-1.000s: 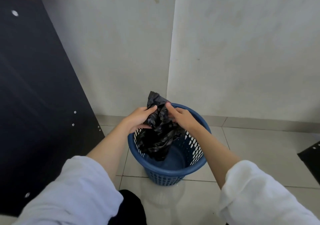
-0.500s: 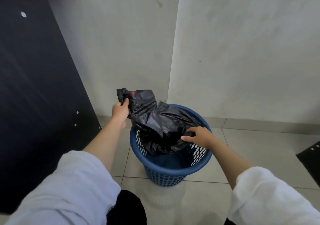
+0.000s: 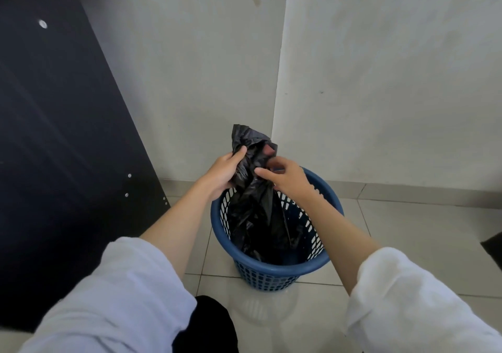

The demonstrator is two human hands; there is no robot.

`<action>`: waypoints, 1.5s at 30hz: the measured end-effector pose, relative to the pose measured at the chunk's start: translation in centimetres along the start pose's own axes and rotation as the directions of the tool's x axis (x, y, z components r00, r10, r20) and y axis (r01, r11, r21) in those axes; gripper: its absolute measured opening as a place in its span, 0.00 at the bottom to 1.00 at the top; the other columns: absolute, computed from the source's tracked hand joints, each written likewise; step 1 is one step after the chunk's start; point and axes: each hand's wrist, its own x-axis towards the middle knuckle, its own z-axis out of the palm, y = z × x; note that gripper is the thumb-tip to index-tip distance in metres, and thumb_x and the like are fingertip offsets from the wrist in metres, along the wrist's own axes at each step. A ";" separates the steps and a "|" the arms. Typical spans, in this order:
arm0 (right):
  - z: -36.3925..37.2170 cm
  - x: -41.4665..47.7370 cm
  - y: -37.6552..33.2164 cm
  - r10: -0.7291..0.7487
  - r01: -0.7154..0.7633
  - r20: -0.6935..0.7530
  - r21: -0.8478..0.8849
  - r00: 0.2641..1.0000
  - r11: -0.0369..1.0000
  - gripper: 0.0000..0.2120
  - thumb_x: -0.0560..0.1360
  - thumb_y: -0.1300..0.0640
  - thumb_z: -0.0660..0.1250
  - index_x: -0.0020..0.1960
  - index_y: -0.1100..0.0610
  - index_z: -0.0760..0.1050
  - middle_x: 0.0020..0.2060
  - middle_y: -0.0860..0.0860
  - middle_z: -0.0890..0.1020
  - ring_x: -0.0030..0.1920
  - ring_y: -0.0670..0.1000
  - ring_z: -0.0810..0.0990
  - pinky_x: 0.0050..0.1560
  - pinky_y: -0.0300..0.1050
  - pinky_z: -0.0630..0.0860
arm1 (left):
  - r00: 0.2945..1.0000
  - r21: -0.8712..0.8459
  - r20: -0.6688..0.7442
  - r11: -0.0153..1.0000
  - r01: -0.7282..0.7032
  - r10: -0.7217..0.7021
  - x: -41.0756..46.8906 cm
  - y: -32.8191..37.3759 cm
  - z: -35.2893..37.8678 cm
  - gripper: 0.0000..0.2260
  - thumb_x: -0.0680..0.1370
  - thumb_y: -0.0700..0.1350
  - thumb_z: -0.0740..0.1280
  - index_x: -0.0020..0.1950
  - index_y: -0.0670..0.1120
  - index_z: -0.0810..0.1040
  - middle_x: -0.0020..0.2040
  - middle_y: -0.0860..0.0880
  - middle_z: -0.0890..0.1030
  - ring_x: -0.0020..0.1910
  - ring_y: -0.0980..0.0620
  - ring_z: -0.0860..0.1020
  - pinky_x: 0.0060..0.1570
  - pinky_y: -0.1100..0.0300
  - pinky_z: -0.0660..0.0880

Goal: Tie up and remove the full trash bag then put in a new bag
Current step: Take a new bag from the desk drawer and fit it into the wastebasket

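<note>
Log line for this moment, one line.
left hand: grips black bag top | right hand: pinches bag | bag: bunched, hanging into blue basket, rim uncovered

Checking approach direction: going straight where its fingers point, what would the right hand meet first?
The gathered top of the black bag, gripped by the left hand; blur hides whether the right hand touches it.

loose white sleeves end near the elbows, leaving the forearms bare: the left sleeve [image 3: 114,298], faintly bluish, behind the left hand [image 3: 222,173]; the right sleeve [image 3: 407,306], softly creased, behind the right hand [image 3: 288,181]. black clothing [image 3: 209,325] shows between the sleeves.
</note>
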 end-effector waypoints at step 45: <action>-6.2 -2.6 -2.7 0.459 -0.319 -0.200 0.488 0.865 0.812 0.29 0.72 0.31 0.61 0.57 0.56 0.68 0.50 0.55 0.77 0.52 0.57 0.78 0.49 0.52 0.80 | 0.962 0.141 0.267 0.990 0.017 -0.054 -3.8 2.4 2.0 0.25 0.75 0.40 0.70 0.70 0.48 0.67 0.61 0.44 0.80 0.55 0.48 0.82 0.58 0.59 0.77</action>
